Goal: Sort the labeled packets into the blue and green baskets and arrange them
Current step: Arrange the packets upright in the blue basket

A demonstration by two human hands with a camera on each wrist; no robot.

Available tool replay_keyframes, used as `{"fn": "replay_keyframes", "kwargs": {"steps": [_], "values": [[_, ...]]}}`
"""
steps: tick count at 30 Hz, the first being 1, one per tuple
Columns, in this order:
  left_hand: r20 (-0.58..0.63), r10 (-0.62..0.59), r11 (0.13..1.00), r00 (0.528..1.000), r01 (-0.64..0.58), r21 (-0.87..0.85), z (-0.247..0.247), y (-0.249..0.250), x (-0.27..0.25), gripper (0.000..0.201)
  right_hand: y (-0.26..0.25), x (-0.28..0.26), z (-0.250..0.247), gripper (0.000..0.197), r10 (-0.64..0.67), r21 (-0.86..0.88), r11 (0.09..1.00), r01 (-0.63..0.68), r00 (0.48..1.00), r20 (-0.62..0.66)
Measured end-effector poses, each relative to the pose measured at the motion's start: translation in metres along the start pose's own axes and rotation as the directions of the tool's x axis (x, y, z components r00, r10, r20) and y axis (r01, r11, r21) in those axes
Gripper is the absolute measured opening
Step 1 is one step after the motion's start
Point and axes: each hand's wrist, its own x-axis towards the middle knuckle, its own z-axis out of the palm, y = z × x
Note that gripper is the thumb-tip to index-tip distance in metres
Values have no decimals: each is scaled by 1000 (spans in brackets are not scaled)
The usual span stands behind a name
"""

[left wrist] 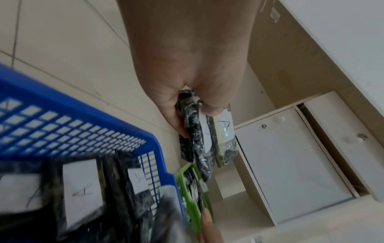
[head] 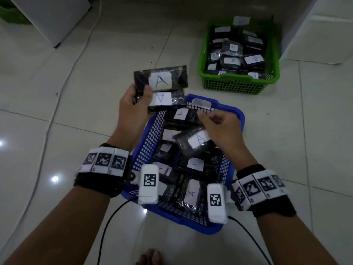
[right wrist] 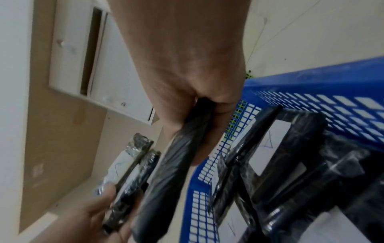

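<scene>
The blue basket (head: pixel 237 119) stands on the floor between my arms and holds several black packets with white "A" labels. My left hand (head: pixel 133 100) grips two "A" packets (head: pixel 160 80) by their left ends, above the basket's far left corner; the same two packets (left wrist: pixel 204 131) show in the left wrist view. My right hand (head: pixel 219 127) holds another "A" packet (head: pixel 194 141) over the middle of the basket, and it runs dark from the fingers as the held packet (right wrist: pixel 176 164). The green basket (head: pixel 238 86), far right, is full of "B" packets (head: pixel 254 59).
White cabinets stand at the back left (head: pixel 51 18) and back right (head: pixel 324 25). A white cable (head: pixel 76 60) runs across the tiled floor on the left. Black wrist-camera cables (head: pixel 112 217) trail toward me. My toes (head: pixel 150 257) show at the bottom edge.
</scene>
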Motion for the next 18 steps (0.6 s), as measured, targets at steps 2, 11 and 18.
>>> {"fn": "replay_keyframes", "kwargs": {"steps": [2,11,18], "values": [[-25,4,999,1000,-5,-37,-10,1,3,20,3,-5,12,49,-59,-132,989,67,996,61],[-41,-37,998,998,35,-43,-33,-13,0,25,14,-25,59,31,151,-83,987,-140,978,146],[-77,-90,993,993,83,-85,-43,-24,-1,32,22,-31,79,26,43,-219,976,-9,987,155]]}}
